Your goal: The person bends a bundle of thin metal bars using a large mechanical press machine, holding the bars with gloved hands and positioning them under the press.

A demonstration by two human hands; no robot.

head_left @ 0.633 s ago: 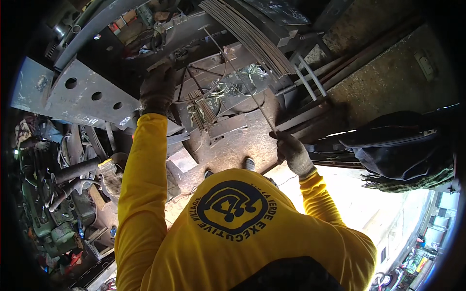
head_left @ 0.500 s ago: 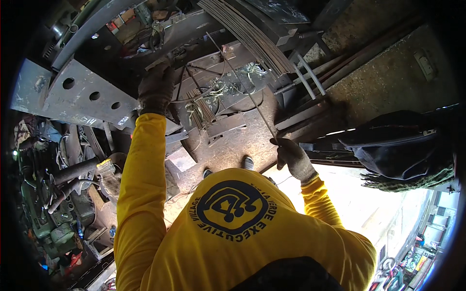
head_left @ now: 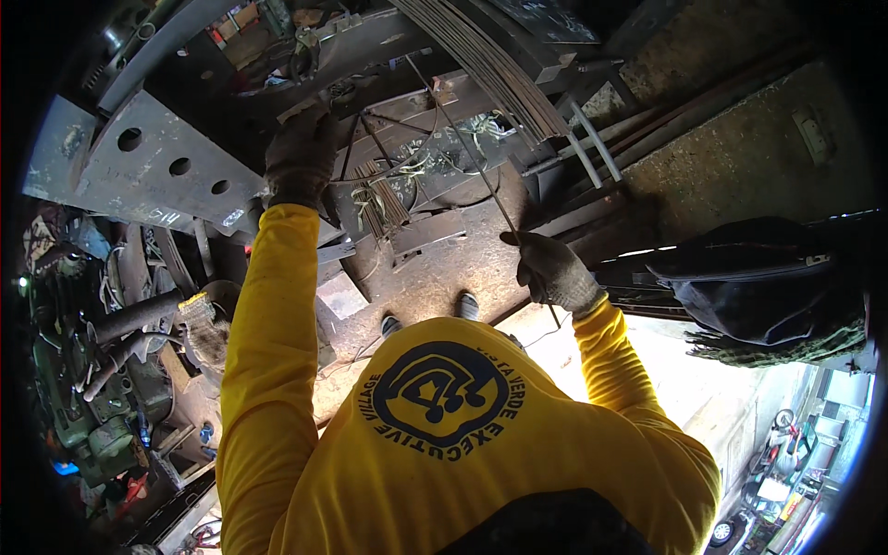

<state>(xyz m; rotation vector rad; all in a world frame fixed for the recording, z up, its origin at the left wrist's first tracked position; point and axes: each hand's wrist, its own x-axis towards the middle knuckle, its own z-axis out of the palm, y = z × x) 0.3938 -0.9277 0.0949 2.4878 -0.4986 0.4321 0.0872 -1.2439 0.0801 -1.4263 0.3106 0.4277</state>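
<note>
Both my hands wear dark work gloves below yellow sleeves. My right hand [head_left: 559,274] is closed around a thin metal rod [head_left: 476,166]. The rod slants from the metal workpieces at the far middle back through my fingers, and its near end pokes out below the hand. My left hand [head_left: 302,155] is at the far left, beside a dark steel frame, with its fingers curled and mostly hidden. What it grips cannot be made out. A thin curved wire [head_left: 393,170] runs rightward from beside it. A bundle of short rods [head_left: 381,205] lies between my hands.
A steel plate with round holes [head_left: 176,166] is at the left. Long thin bars [head_left: 486,65] are stacked at the far middle. A black bag [head_left: 749,287] lies at the right. Greenish machinery [head_left: 102,416] stands at the lower left, near a worn glove [head_left: 205,333].
My right hand has moved away from me and up along the rod, whose near end now shows below the hand. My left hand has stayed almost in place.
</note>
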